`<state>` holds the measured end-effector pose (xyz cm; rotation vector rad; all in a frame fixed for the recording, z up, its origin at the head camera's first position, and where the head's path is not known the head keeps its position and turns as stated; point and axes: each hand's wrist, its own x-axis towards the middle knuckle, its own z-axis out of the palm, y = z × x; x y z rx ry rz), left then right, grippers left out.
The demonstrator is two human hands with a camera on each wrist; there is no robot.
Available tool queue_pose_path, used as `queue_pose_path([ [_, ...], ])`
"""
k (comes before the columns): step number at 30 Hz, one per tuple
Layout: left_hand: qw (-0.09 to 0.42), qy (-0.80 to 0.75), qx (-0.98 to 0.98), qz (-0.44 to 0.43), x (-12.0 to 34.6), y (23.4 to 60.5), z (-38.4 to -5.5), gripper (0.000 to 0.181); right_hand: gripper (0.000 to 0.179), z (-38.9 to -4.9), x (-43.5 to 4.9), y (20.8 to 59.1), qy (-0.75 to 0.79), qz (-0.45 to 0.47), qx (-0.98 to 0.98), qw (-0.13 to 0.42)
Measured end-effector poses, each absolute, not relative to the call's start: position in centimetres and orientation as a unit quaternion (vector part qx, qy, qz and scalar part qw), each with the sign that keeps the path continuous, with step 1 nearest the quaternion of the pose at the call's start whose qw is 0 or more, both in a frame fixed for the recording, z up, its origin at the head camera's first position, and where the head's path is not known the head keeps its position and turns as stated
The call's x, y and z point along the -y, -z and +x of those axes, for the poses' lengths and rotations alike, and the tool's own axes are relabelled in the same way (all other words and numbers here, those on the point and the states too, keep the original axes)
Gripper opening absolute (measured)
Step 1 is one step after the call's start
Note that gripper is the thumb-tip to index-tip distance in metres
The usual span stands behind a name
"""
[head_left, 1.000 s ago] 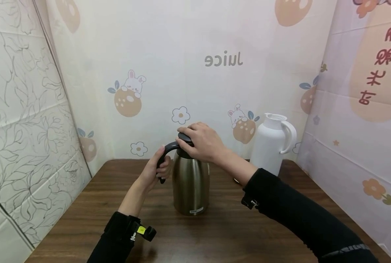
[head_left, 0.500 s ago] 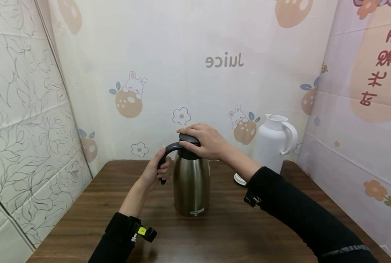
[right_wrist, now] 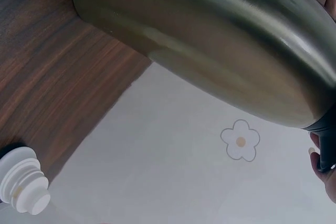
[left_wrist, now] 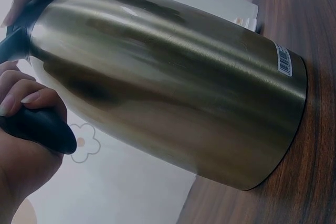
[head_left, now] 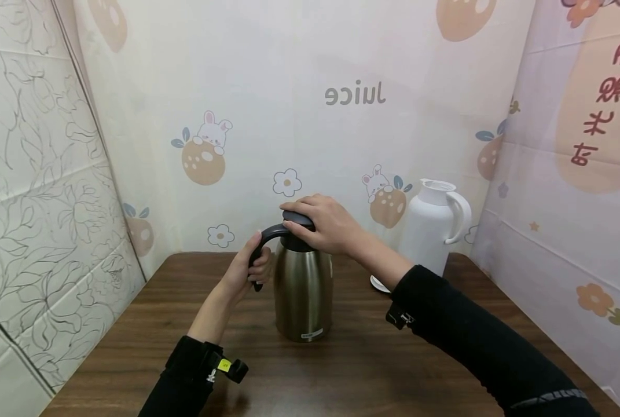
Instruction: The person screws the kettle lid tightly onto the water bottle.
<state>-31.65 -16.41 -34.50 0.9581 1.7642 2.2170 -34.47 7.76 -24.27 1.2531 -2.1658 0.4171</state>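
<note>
Brushed-metal jug of a gold-brown colour (head_left: 303, 295), tall and rounded at the shoulders, stands upright on the dark brown wood-grain table (head_left: 341, 376), near the middle. Low on its near side is a small white label (left_wrist: 284, 59) with a barcode. Its black plastic handle (head_left: 274, 231) curves out from the neck to the left, and the person's left hand (head_left: 244, 269) grips it, fingers wrapped round and thumb along the top. Across the round black lid (head_left: 299, 219) lies the right hand (head_left: 325, 223), fingers bent over the far side and thumb along the near side, holding it between them. Both arms wear black sleeves (head_left: 461, 324). Farther back on the right stands a white jug with a looped white handle (head_left: 426, 231), its lower part partly hidden by the right forearm. Just beside it on the table is a white stepped stopper (right_wrist: 23, 182). Behind hangs a pale backdrop (head_left: 268, 75) printed with rabbits, fruit, flowers and mirrored lettering.
</note>
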Motion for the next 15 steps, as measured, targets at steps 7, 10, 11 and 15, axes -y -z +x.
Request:
queue_pose_path([
  [7,0.073,-0.736,-0.582,0.339,16.3,34.7,-31.7,0.058,0.041,-33.7,-7.5,24.2,-0.135,0.440,0.837,0.297],
  [10,0.074,-0.735,-0.581,0.340,16.3,34.7,-31.7,0.059,0.043,-33.3,-7.1,24.2,-0.119,0.411,0.849,0.309],
  [11,0.074,-0.736,-0.583,0.337,16.3,34.7,-31.7,0.059,0.044,-33.1,-6.9,24.3,-0.114,0.399,0.854,0.313],
  [15,0.070,-0.737,-0.588,0.326,16.3,34.6,-31.5,0.059,0.047,-32.4,-6.2,24.4,-0.097,0.352,0.874,0.320],
])
